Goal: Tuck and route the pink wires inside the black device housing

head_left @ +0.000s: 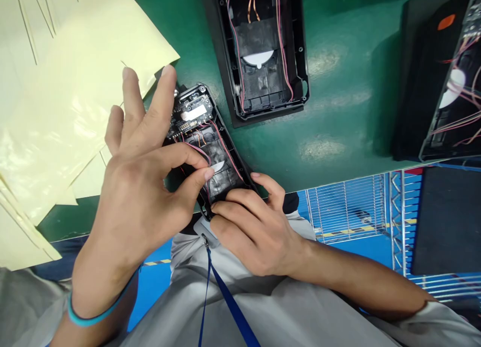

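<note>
On the green counter (338, 116), open black housings (259, 71) lie at twelve and three o'clock; the central housing (221, 184) has pink wires (226, 149) laid in and no cover on, the left hand (139, 187) pinching a wire, the right hand (255, 234) gripping its lower end.

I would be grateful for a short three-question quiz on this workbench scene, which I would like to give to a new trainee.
1. Which hand wears the blue wristband?
2. True or false: the circuit board sits at the end of the black housing nearest the person's body.
3. How many other black housings lie on the green table?

Key:
1. The left hand.
2. False: it sits at the far end.
3. Two, counting the one at the right edge.
</note>
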{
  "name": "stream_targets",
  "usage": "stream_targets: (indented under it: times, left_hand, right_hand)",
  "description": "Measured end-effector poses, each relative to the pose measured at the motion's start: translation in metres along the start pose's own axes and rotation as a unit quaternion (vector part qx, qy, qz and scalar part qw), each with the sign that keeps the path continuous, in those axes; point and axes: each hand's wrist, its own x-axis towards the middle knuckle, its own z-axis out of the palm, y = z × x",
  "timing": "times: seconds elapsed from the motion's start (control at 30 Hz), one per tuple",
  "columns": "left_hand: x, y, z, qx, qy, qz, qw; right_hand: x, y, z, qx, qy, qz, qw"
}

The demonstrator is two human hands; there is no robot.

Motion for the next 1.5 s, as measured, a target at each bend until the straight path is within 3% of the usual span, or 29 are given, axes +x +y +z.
stream_targets:
  times: [0.73, 1.03, 1.5]
  left_hand:
    - [0.001, 0.004, -0.001, 0.022, 0.000, -0.017, 1.000]
    - [0.005, 0.015, -0.007, 0.018, -0.026, -0.088, 0.996]
    - [0.007, 0.014, -0.007, 0.013, -0.026, -0.087, 0.996]
  right_hand:
    - [0.000, 0.001, -0.002, -0.001, -0.010, 0.000, 1.000]
    - [0.000, 0.002, -0.002, -0.004, -0.013, -0.013, 1.000]
    - [-0.001, 0.004, -0.002, 0.008, 0.000, -0.005, 1.000]
